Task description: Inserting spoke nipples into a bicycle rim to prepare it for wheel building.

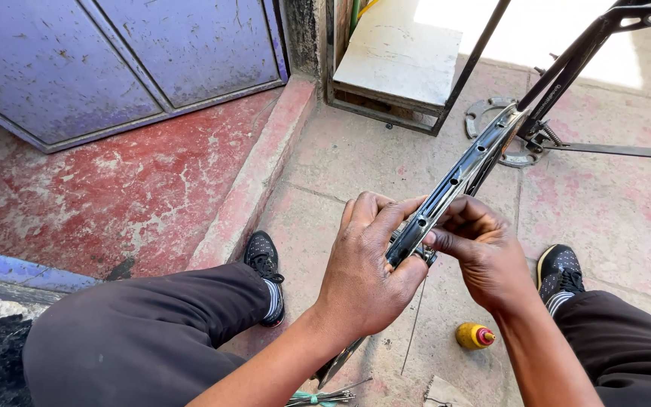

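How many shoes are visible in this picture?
2. One black shoe is left of the hands on the paved floor; the other shoe is right of them.

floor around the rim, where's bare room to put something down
Bare paving lies between the red kerb and the rim, and right of it. Crowded below the hands: yellow bottle, loose spokes.

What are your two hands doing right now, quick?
Left hand: closed around the shiny metal wheel rim, gripping it.
Right hand: fingers pinched at the same rim's edge, touching it; what they pinch is hidden.
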